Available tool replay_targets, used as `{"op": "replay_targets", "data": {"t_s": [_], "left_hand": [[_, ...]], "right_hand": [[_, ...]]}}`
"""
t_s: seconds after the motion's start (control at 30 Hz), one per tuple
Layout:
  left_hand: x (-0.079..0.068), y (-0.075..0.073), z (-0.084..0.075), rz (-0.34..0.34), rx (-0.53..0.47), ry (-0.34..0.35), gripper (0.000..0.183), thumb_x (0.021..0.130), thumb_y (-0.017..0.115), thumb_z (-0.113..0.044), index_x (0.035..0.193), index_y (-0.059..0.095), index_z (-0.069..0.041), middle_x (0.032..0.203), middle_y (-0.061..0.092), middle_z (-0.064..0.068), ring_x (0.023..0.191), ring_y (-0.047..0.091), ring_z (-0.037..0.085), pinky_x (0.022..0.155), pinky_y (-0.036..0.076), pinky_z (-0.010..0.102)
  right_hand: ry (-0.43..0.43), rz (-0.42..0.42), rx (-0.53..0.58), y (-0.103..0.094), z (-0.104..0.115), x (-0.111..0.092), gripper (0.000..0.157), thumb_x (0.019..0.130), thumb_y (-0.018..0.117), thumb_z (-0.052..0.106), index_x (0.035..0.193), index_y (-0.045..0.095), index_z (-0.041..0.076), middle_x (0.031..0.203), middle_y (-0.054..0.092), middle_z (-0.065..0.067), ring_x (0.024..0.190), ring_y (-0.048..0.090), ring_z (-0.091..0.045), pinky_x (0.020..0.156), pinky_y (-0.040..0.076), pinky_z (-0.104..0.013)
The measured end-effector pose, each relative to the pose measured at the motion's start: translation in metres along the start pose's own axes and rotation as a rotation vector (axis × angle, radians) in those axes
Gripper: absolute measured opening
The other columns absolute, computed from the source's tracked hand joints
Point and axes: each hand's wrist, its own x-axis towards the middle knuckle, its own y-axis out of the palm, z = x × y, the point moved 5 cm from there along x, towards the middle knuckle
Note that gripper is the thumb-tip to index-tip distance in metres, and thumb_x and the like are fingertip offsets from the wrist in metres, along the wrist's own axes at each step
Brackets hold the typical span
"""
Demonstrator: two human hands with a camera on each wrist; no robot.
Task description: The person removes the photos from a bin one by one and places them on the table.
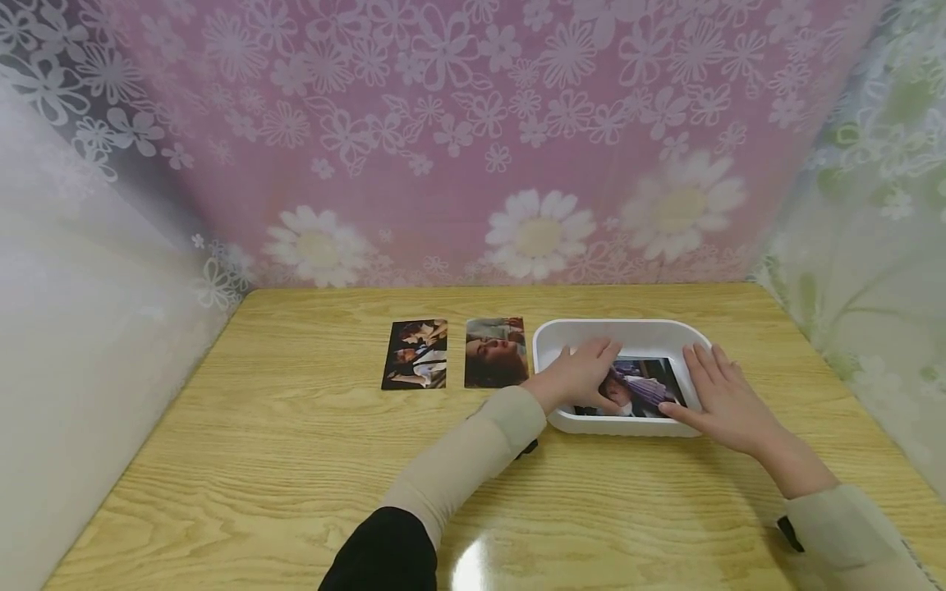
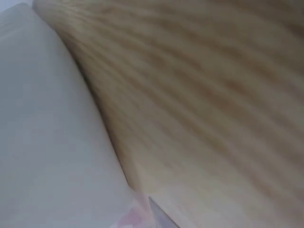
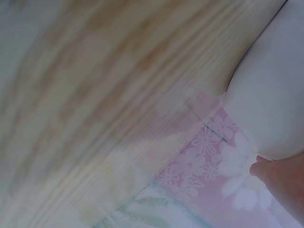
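Observation:
A white plastic tray (image 1: pixel 613 427) with rounded corners stands on the right of the table, and photo prints lie in it. The top print (image 1: pixel 654 386) shows a purple garment on a dark ground. My left hand (image 1: pixel 584 376) reaches over the tray's left rim, its thumb and fingers spread at the print's left side. At the right end, my right hand (image 1: pixel 727 402) lies across the rim with long, straight fingers, its thumb over the print's lower right corner. The right wrist view catches part of that hand (image 3: pixel 282 180) against the tray wall (image 3: pixel 268 95).
Left of the tray lie two more photo prints, one of a face (image 1: pixel 495 355) and one of figures on black (image 1: pixel 415 355). The wood-grain table (image 1: pixel 296 460) is bordered by floral cloth (image 1: pixel 443 164) at the back and sides.

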Motion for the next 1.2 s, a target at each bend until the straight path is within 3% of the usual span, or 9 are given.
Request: {"op": "replay_targets", "data": {"t_s": [0.23, 0.47, 0.93, 1.2], "left_hand": [[-0.002, 0.011, 0.001, 0.174, 0.046, -0.045, 0.096, 0.076, 0.056, -0.057, 0.143, 0.0, -0.017, 0.147, 0.0, -0.001, 0.132, -0.003, 0.011, 0.102, 0.014, 0.044], [-0.005, 0.013, 0.002, 0.238, 0.04, -0.063, 0.093, 0.078, 0.052, -0.058, 0.143, 0.001, -0.015, 0.147, 0.002, 0.0, 0.132, 0.0, 0.011, 0.102, 0.016, 0.044], [-0.002, 0.018, 0.003, 0.218, 0.026, -0.079, 0.094, 0.075, 0.055, -0.059, 0.143, 0.007, -0.015, 0.145, 0.014, -0.004, 0.13, 0.012, 0.009, 0.1, 0.021, 0.044], [-0.003, 0.012, 0.001, 0.159, 0.097, -0.067, 0.091, 0.073, 0.058, -0.059, 0.141, 0.017, -0.014, 0.137, 0.028, 0.001, 0.123, 0.026, 0.014, 0.091, 0.033, 0.038]], "right_hand": [[-0.01, -0.024, -0.008, 0.0, -0.001, 0.0, 0.094, 0.083, 0.053, 0.048, 0.137, 0.004, -0.01, 0.137, 0.008, -0.035, 0.127, -0.012, -0.04, 0.096, 0.002, -0.06], [-0.012, -0.02, -0.014, 0.0, 0.0, 0.001, 0.094, 0.083, 0.053, 0.048, 0.137, 0.003, -0.01, 0.138, 0.007, -0.035, 0.127, -0.013, -0.04, 0.096, 0.001, -0.059], [-0.01, -0.03, 0.008, 0.001, 0.001, 0.0, 0.093, 0.083, 0.054, 0.047, 0.137, 0.005, -0.01, 0.138, 0.007, -0.034, 0.128, -0.012, -0.039, 0.097, -0.001, -0.058], [-0.009, -0.017, 0.006, 0.001, 0.001, 0.0, 0.093, 0.084, 0.052, 0.048, 0.137, 0.003, -0.01, 0.138, 0.005, -0.034, 0.127, -0.015, -0.038, 0.097, -0.003, -0.057]]}}
